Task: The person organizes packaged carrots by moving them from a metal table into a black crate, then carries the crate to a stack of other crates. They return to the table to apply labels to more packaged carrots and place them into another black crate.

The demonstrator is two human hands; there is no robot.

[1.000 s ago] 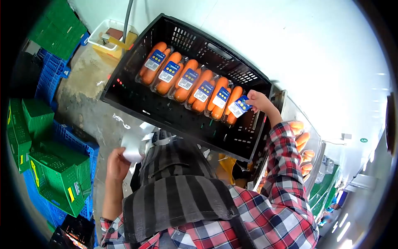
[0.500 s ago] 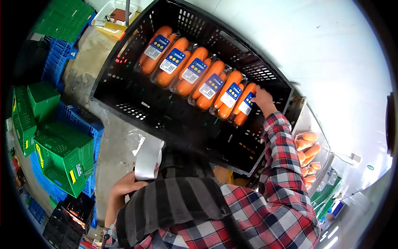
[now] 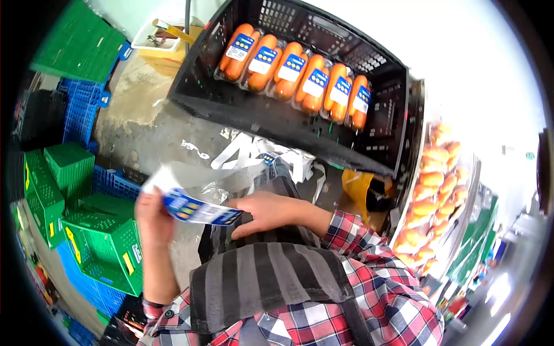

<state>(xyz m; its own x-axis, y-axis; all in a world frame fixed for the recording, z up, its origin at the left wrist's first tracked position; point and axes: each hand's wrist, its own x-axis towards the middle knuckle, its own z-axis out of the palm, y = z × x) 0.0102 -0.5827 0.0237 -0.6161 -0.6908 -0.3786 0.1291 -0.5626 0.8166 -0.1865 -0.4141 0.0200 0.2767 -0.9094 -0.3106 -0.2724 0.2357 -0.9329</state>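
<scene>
My left hand (image 3: 154,216) is closed on a strip of blue-and-white printed labels (image 3: 193,209), holding it above my lap. At the other end of the strip is my right hand (image 3: 262,212), its thumb and fingers pinching the label end. Beyond both hands, a black crate (image 3: 254,109) holds a row of several packs of carrots (image 3: 314,85). Each pack is wrapped in clear plastic and bears a blue-and-white label. The part of the strip around my left hand is blurred.
White backing strips (image 3: 288,164) lie in a heap below the crate. To the right are many bagged carrots (image 3: 430,190). Green crates (image 3: 109,245) stand on blue pallets (image 3: 83,109) at the left. A yellow bag (image 3: 355,187) hangs under the crate's near side.
My right hand has left the rightmost carrot pack and come back to the label strip. My left hand has risen with the strip, whose printed side now shows. The view has shifted.
</scene>
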